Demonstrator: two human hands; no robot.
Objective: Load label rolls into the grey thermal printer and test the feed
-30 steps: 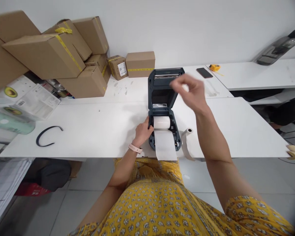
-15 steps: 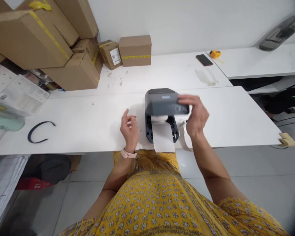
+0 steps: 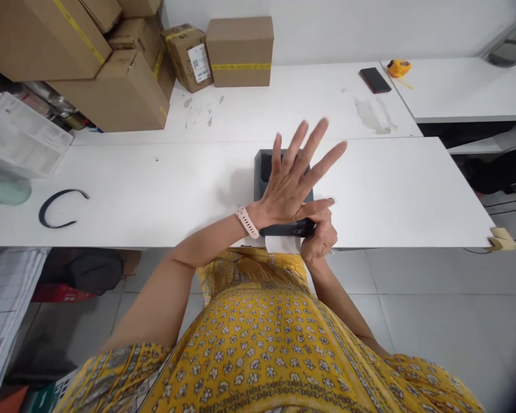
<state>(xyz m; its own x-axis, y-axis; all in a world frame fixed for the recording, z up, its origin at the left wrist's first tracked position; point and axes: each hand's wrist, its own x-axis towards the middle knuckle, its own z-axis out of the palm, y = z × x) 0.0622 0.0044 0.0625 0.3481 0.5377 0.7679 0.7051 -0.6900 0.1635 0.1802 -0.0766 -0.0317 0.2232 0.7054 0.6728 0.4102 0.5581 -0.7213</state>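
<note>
A dark label printer [image 3: 264,166] stands at the table's front edge with its lid down. A white paper strip [image 3: 282,244] sticks out of its front, over the edge. My left hand [image 3: 289,186], with a pink watch band [image 3: 247,222] on the wrist, is spread above the printer and hides much of it. At the printer's front right corner is my right hand [image 3: 320,235], its fingers curled against the corner; what they grip, if anything, is hidden.
Cardboard boxes [image 3: 241,51] stand along the back and left. A phone [image 3: 375,80] and a yellow tape measure [image 3: 398,68] lie at the back right. A black headband [image 3: 51,207] and clear plastic packs [image 3: 30,135] are on the left.
The printer's lid has come down from raised to closed. My left hand has moved right and over the printer, fingers spreading. My right hand has moved down to the front corner.
</note>
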